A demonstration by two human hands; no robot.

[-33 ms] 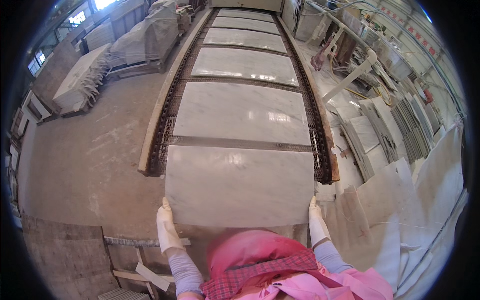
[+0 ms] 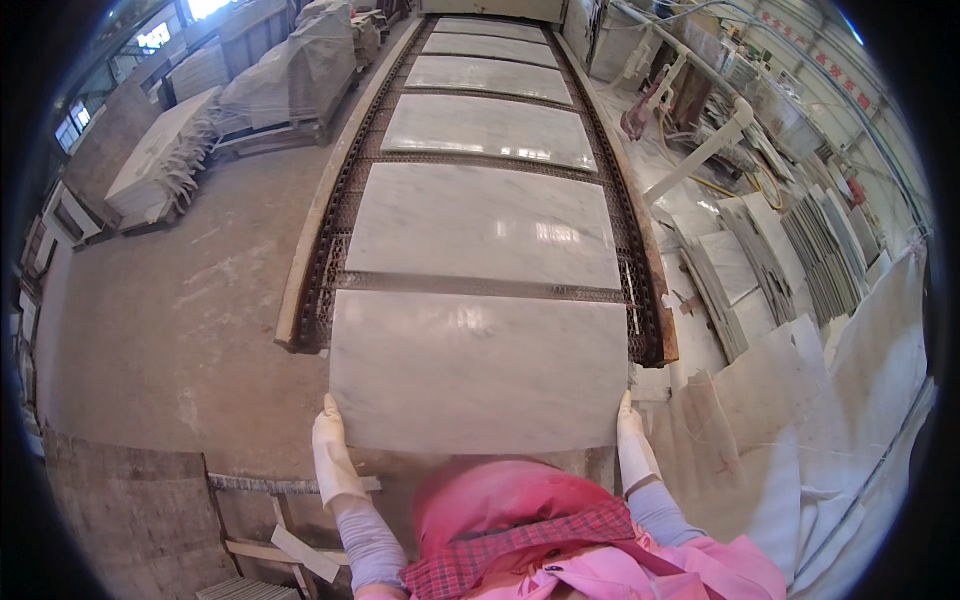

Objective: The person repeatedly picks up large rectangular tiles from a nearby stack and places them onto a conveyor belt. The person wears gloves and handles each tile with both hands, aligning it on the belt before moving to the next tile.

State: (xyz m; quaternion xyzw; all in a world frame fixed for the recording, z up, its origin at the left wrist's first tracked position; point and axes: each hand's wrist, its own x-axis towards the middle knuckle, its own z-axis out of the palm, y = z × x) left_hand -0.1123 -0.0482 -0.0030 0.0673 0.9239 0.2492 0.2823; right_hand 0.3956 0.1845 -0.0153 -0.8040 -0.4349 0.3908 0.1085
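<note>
A grey-veined white marble slab [image 2: 478, 375] lies flat in front of me. Its far part rests on the near end of a chain-mesh conveyor [image 2: 637, 325], while its near part sticks out past that end. At the slab's left edge, near the front corner, my left hand [image 2: 329, 430] grips it in a pale glove. Opposite, my right hand [image 2: 629, 425], gloved alike, holds the right edge. Both thumbs show along the edges; the other fingers are mostly hidden. Beyond a narrow gap lies a second polished slab [image 2: 485, 225], reflecting light.
Several more slabs [image 2: 490, 128] lie in a row up the conveyor toward a machine housing [image 2: 495, 10]. Wrapped stacks [image 2: 290, 85] stand on pallets at the far left. At the right, thin slabs [image 2: 815, 255] lean together near a white pipe [image 2: 700, 155]. Wooden boards [image 2: 130, 510] are at the lower left.
</note>
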